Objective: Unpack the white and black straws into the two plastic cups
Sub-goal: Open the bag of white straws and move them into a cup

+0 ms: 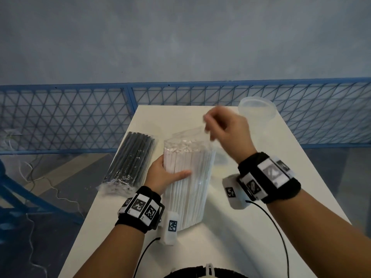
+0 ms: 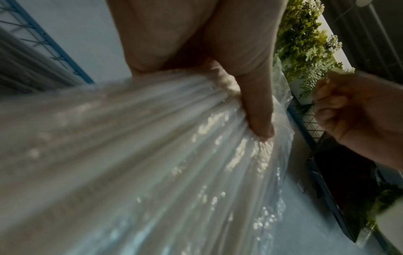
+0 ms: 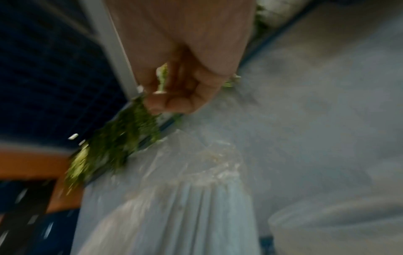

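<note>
White straws (image 1: 187,177) stand upright on the table (image 1: 251,227), packed inside their clear plastic bag. The left hand (image 1: 163,175) grips the side of this bundle, with the thumb pressed across the front and the fingers around the back. The right hand (image 1: 224,127) hovers at the top of the bag with its fingers curled; it is blurred, so I cannot tell if it pinches the plastic edge or holds nothing. The bag top (image 1: 188,135) looks loose and perhaps already open, but no straw is outside.

Just beside the left hand, the black straws (image 1: 131,159) lie flat on the table in their own bag, which looks sealed and untouched. One plastic cup (image 1: 257,111) stands at the far right side of the table, and it seems empty. A second cup I cannot see clearly.

I judge that the task is near its beginning: both colours must yet go into the cups.
</note>
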`<state>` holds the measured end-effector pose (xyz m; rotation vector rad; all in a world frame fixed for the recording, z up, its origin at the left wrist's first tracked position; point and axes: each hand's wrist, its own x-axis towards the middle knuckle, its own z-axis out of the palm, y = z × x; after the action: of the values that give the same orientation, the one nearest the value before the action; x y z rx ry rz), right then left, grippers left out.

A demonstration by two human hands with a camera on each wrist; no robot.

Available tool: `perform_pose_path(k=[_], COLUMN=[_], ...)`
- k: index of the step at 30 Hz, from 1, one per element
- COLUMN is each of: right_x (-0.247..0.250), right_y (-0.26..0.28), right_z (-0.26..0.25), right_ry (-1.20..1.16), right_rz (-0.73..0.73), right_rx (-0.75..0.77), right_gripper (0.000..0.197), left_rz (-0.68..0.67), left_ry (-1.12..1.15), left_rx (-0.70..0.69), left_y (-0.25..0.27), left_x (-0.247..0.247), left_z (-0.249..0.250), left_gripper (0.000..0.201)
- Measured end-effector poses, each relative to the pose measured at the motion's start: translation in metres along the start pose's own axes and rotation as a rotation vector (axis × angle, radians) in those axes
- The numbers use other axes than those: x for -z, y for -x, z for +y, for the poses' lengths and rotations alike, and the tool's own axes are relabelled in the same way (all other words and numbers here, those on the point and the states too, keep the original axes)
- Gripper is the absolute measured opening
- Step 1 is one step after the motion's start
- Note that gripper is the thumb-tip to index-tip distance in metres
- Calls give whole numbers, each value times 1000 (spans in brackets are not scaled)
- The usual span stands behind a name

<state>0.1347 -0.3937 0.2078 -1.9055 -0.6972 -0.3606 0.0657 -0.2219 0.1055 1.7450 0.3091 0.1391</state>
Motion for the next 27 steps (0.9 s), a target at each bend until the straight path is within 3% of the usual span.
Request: perform_pose_path(k=[3, 5, 8, 11, 13, 17, 19, 23, 27], right_x=[-12, -20, -19, -20, -21, -17, -15, -6, -5], right_y=[20, 24, 21, 17, 14, 10, 9, 6, 1], right_z=[8, 17, 21, 23, 22, 19, 14, 6, 4], right_ry=[333, 437, 427, 447, 433, 331, 310, 282, 368], right_rz=[-338, -415, -423, -515, -522, -376, -406, -585, -468], right_rx=[202, 198, 52, -20, -41, 4, 19, 10, -19], right_gripper=[16, 26, 43, 46, 42, 17, 7, 11, 11], left_rz=[40, 33, -9, -46, -35, 73, 120, 182, 156], left_ry=[6, -13, -65, -95, -102, -93, -94, -80, -96], left_rx=[-14, -28, -67, -104, -113, -129, -128, -117, -138], left_y=[0, 0, 3, 4, 5, 4, 2, 1, 2], left_x=[-1, -2, -4, -5, -5, -6, -5, -3, -7], left_z=[1, 3, 7, 9, 10, 11, 10, 9, 11], left_gripper=[49, 48, 52, 51, 50, 47, 47, 45, 42])
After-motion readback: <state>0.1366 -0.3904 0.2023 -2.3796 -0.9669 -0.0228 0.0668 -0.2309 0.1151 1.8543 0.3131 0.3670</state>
